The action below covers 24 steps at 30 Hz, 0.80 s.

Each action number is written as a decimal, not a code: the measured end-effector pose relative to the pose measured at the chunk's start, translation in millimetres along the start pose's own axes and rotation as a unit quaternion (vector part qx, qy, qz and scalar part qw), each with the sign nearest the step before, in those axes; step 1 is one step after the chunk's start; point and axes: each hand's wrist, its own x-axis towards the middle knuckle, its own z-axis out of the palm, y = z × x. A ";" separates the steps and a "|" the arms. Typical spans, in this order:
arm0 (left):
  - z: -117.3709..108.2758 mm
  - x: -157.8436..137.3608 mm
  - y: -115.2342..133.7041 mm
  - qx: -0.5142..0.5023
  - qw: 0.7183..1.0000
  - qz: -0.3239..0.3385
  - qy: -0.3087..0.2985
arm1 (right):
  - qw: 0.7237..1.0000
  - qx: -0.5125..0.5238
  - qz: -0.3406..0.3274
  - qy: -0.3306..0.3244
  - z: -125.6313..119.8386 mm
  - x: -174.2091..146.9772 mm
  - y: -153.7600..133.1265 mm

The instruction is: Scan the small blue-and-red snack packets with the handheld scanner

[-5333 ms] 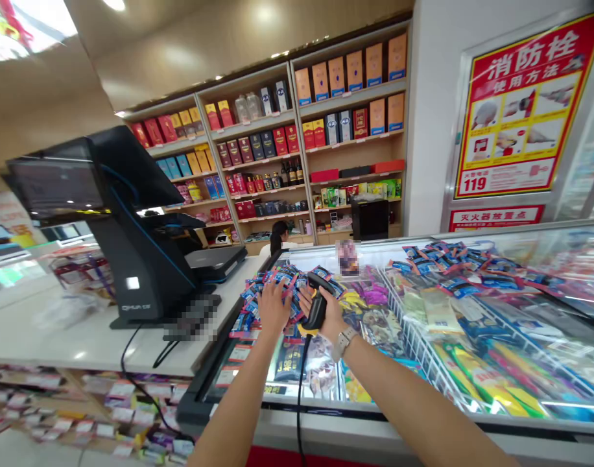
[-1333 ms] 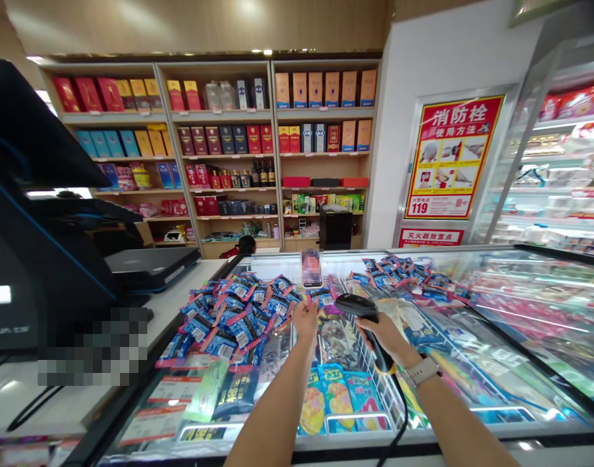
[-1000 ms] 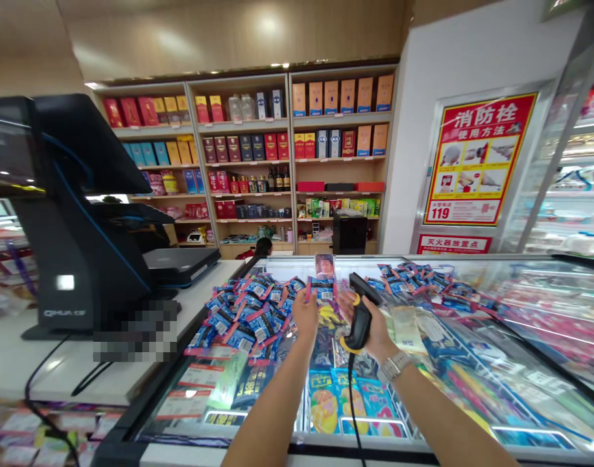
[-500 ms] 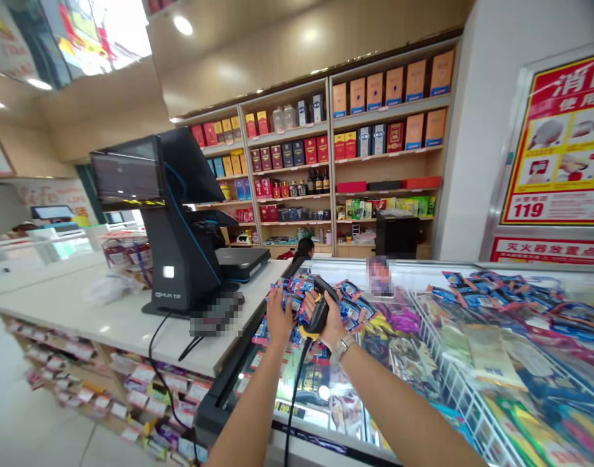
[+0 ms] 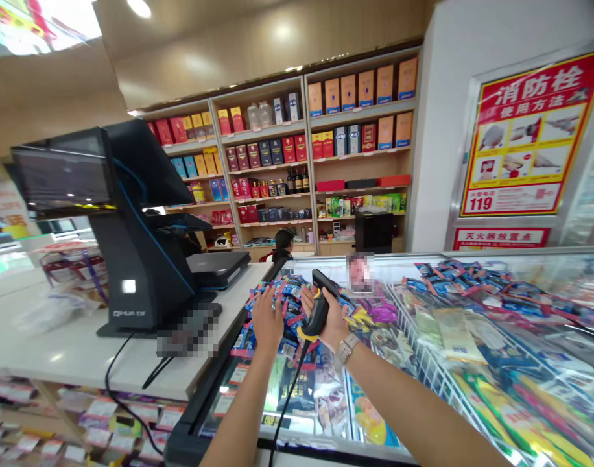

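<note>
In my right hand is a black and yellow barcode scanner, its head tilted up and its cable running down toward me. The fingers wrap round its handle. My left hand rests on a pile of small blue and pink snack packets, fingers stretched out. The packets lie on the glass top of a chest freezer. More of the same blue packets are heaped on the glass at the right.
A black checkout terminal stands on the white counter at the left. Wire baskets of packaged goods show inside the freezer. Behind it a person is partly visible before shelves of boxes and bottles. A red fire-hydrant sign hangs at right.
The view has turned to the right, so the terminal and shelves sit further left. My left hand has shifted slightly away from the scanner, which my right hand still grips.
</note>
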 end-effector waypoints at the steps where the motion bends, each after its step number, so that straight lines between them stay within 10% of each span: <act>1: 3.0 3.1 14.5 -0.004 1.000 0.027 -0.006 | 1.000 0.004 -0.012 0.000 -5.2 -3.1 -15.9; 6: 48.4 7.5 95.1 -0.068 0.987 0.115 -0.088 | 0.993 -0.024 -0.091 0.070 -67.8 -23.6 -117.2; 13: 168.9 -21.5 176.0 -0.183 0.943 0.139 -0.241 | 0.942 -0.066 -0.230 0.235 -183.2 -68.3 -240.7; 24: 334.4 -12.6 247.5 -0.213 0.930 0.071 -0.290 | 0.928 0.014 -0.231 0.292 -226.0 -46.7 -278.9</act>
